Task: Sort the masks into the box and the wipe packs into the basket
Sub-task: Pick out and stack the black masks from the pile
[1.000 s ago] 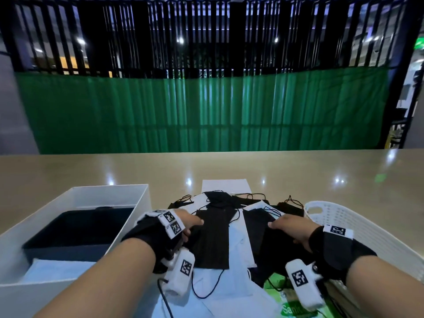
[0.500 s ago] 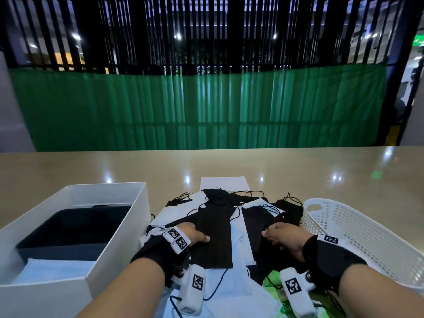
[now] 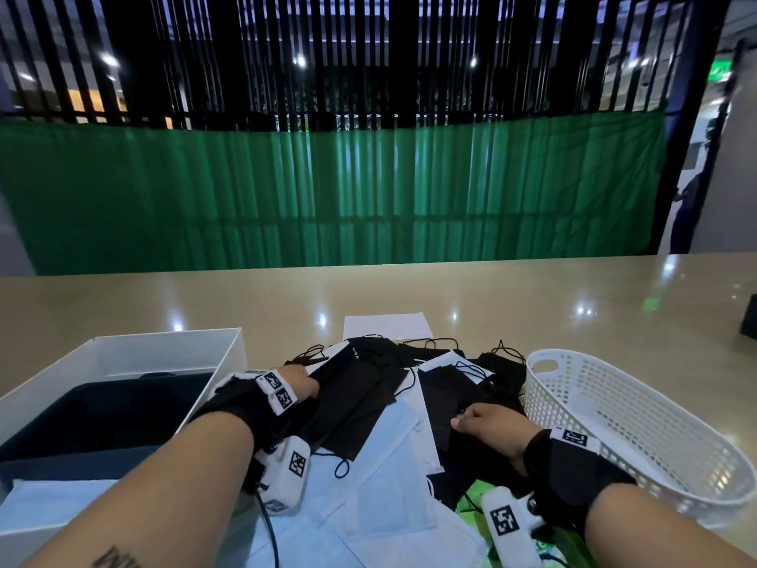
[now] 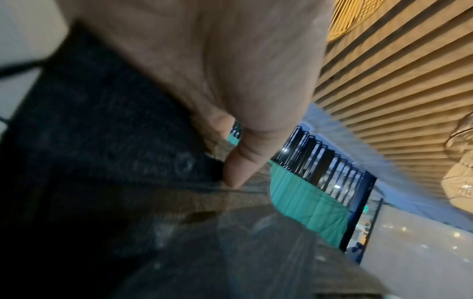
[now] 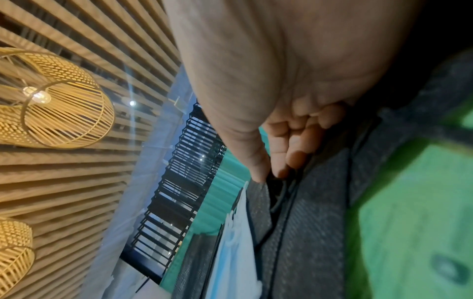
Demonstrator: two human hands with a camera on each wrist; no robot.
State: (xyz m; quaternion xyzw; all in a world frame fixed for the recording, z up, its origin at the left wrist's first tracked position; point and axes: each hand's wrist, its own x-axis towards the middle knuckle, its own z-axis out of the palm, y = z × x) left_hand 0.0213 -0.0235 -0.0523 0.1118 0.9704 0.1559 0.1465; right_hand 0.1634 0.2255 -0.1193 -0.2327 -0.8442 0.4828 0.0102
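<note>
Left hand (image 3: 301, 385) at ten o'clock and right hand (image 3: 487, 428) at four o'clock each pinch a black mask (image 3: 352, 403) from the heap, likely bound for the box (image 3: 123, 354) at nine o'clock

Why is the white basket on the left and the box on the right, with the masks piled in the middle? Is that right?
Not quite: the sides are swapped. In the head view the white basket stands on the right and the box on the left. The masks do lie piled in the middle between them.
</note>
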